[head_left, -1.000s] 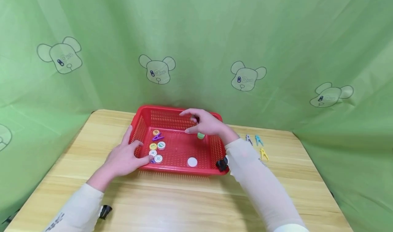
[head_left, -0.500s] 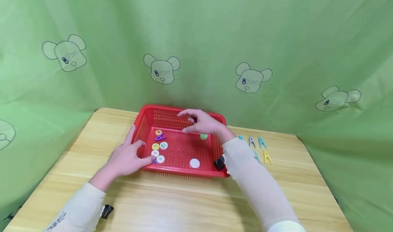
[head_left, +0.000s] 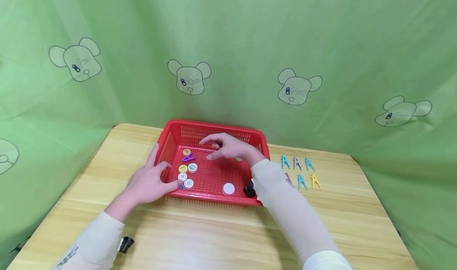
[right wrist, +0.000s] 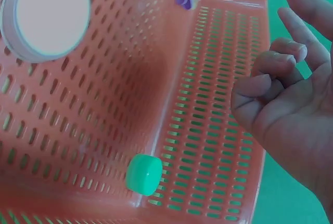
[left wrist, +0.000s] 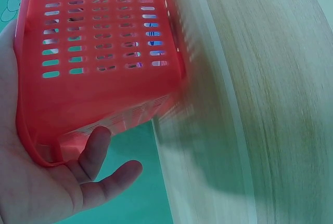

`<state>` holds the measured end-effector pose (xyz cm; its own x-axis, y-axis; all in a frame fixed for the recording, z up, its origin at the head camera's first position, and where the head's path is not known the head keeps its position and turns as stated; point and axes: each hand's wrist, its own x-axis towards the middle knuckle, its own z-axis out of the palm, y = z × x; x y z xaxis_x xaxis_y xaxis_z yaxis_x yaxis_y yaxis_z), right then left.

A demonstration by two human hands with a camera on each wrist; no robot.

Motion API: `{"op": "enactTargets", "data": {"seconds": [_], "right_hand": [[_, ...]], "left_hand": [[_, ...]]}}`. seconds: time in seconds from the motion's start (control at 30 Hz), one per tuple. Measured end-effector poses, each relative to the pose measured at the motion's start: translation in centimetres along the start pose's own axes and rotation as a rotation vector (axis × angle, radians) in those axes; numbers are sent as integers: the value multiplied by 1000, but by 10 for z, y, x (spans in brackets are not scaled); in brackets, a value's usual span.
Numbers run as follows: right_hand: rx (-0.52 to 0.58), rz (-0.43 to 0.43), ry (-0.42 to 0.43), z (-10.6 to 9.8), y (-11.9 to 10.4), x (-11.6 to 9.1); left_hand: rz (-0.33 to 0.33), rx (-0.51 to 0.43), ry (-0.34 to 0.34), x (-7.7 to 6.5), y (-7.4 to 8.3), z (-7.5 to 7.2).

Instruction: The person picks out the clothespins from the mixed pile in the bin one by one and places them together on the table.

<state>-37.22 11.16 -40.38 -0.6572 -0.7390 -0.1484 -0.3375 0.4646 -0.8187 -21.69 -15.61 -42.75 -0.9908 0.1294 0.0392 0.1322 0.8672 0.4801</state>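
Note:
My left hand (head_left: 148,182) grips the left front corner of a red plastic basket (head_left: 210,199), its thumb reaching over the front rim. In the left wrist view the basket's slotted wall (left wrist: 93,96) lies beside the palm. Over the basket's inside hovers my right hand (head_left: 230,147), index finger and thumb apart, other fingers bent, nothing held. Several bottle caps and a purple clothespin (head_left: 189,157) lie at the basket's left, among them a yellow cap (head_left: 183,168) and a white printed cap (head_left: 188,183). A white lid (head_left: 229,188) sits near the front, and a green cap (right wrist: 144,174) at the far right.
Right of the basket, several clothespins lie on the wooden table (head_left: 214,238): blue ones (head_left: 302,182), a grey-purple one (head_left: 297,163) and a yellow one (head_left: 315,181). Partly behind the right sleeve is a red item (head_left: 288,178). A green curtain (head_left: 235,43) hangs behind.
My right hand has moved slightly left and lower over the basket, still holding nothing. The camera view has shifted a little, showing more clothespins. The left hand stays on the basket.

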Motion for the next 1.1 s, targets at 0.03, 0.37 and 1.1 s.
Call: {"op": "enactTargets", "data": {"seconds": [0.03, 0.37, 1.1], "right_hand": [[9, 1, -11, 1, 1, 2], [-23, 31, -131, 10, 12, 18], [-109, 191, -257, 29, 28, 34]], "left_hand": [[0, 3, 0, 0, 0, 0], [-3, 7, 1, 0, -1, 1], [4, 25, 20, 0, -2, 2]]}}
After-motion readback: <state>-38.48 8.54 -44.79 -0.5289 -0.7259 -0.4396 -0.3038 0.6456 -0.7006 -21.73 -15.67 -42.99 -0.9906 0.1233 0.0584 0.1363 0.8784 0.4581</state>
